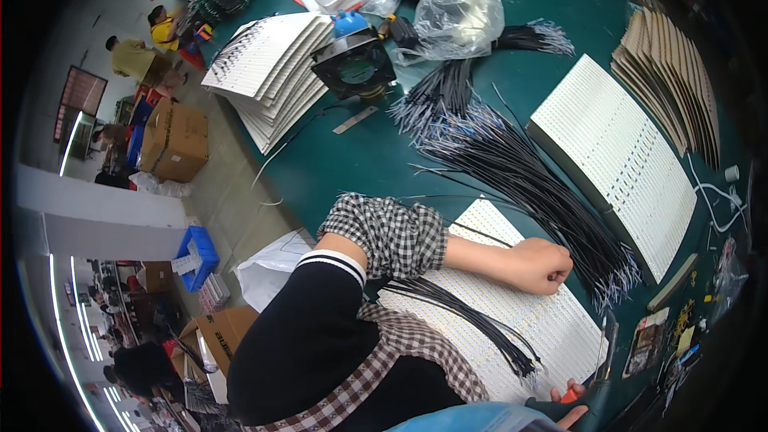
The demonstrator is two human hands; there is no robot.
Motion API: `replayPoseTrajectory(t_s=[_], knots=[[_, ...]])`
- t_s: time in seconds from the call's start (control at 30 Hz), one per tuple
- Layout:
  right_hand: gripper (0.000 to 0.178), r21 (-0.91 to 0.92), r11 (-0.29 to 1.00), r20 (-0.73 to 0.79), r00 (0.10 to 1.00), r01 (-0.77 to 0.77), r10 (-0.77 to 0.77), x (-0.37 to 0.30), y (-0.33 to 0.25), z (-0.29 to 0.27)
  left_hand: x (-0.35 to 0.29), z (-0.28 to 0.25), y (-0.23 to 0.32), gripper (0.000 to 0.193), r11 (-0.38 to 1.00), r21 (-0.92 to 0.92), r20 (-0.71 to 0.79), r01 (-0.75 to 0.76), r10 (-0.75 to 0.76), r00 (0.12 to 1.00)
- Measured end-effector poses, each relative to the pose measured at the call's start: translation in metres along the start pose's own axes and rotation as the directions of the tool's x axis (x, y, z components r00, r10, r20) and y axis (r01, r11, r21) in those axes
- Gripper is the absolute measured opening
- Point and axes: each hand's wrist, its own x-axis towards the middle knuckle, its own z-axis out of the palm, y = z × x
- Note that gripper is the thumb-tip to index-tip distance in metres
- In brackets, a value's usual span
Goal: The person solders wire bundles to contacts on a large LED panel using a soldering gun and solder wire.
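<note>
Two hands are in view, both close to the white strip panel (512, 312) lying on the green table (360, 160), nearest the lower edge. The left hand (542, 266) rests on the panel's far part, fingers curled tight into a loose fist; something thin seems pinched at the fingertips, probably a black wire (480, 234) running back along the forearm, though this cannot be told for sure. The right hand (570, 400) shows only as fingertips at the panel's near corner, closed around a dark tool with a red part (570, 394); the grip itself is mostly hidden.

A bundle of black wires (472, 316) lies across the panel, beside the left forearm. A far larger heap of black wires (520, 168) is spread just beyond the panel, its stripped ends fanned out next to the left hand.

Risks, as judged:
- The checked sleeve could drag the bundle off the panel if the forearm is shifted.
- Loose ends from the heap could be snagged by the fist and pulled across the panel.
- A single wire could be lost among the others if the pinch is slackened.
- The tool, worked so near the panel's corner, could scrape the strips.
</note>
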Motion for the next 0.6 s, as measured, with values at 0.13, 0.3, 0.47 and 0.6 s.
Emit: replayPoseTrajectory(t_s=[0.13, 0.3, 0.47, 0.6], knots=[[0.055, -0.143, 0.990, -0.145, 0.989, 0.014, -0.035, -0.042, -0.010, 0.002, 0.003, 0.000, -0.012, 0.011, 1.000, -0.020, -0.018, -0.012, 0.012, 1.000], [0.058, -0.045, 0.998, -0.033, 0.998, 0.043, -0.045, -0.043, -0.021, 0.037, 0.005, -0.017, -0.004, 0.009, 0.995, -0.046, 0.008, 0.086, -0.086, 0.996], [0.063, 0.064, 0.995, 0.039, 0.996, 0.076, -0.078, -0.044, -0.014, 0.034, 0.015, -0.019, 0.002, 0.008, 0.981, -0.119, 0.120, 0.153, -0.138, 0.983], [0.065, 0.112, 0.993, 0.094, 0.995, 0.033, -0.044, -0.046, -0.009, 0.029, 0.015, -0.018, 0.009, 0.008, 0.950, -0.194, 0.181, 0.244, -0.210, 0.961]])
